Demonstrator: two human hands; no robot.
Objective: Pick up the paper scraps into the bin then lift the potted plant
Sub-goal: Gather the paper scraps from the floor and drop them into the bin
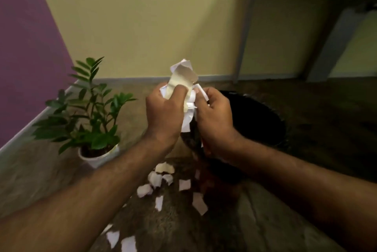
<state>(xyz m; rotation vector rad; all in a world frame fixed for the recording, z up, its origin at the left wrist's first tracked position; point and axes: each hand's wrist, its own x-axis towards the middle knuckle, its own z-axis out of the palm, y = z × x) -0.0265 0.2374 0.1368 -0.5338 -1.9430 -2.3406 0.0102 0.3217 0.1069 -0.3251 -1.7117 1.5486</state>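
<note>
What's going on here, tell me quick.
A person is clearing torn paper off the floor. Both the left hand and the right hand grip a bundle of paper scraps, held up beside the black bin. More scraps on the floor are not yet picked up. The potted plant stands untouched to the left, near the wall.
</note>
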